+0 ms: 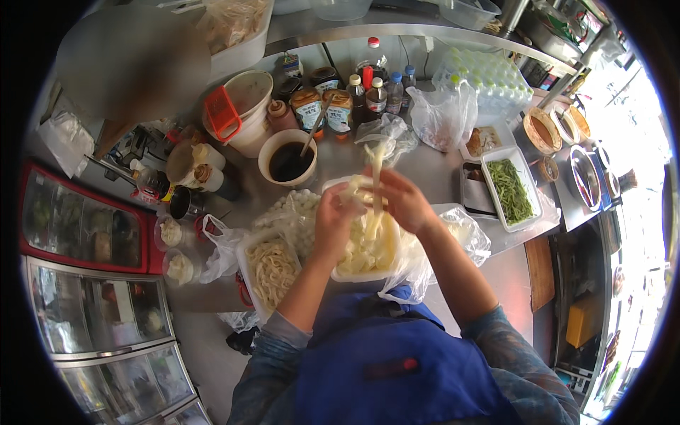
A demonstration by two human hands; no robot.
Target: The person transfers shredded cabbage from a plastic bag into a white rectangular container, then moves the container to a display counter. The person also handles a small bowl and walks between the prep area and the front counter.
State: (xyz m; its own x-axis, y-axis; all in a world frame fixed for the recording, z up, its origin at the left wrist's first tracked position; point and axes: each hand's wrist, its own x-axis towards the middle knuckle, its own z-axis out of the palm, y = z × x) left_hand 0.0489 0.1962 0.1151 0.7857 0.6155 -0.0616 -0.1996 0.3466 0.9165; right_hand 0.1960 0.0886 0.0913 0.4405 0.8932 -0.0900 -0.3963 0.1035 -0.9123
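Note:
Over a white plastic tub (393, 268) of pale yellow food pieces (366, 252), both my hands are raised close together. My left hand (334, 220) holds pale, soft-looking food near its fingertips, somewhat blurred. Between the fingers of my right hand (404, 199) is a long pale food strip (377, 164), one end pointing up and the other hanging toward the tub. A clear plastic bag (417, 255) lies along the tub's right side. To the left are a bag of small white balls (297, 212) and a white tray (245, 265) of beige strips (273, 268).
Behind the tub stand a bowl of dark liquid (287, 162) with a spoon, sauce jars (308, 109) and several bottles (376, 98). A tray of green shreds (509, 186) sits right. A metal shelf (414, 29) crosses overhead. A blurred person (133, 58) is at upper left.

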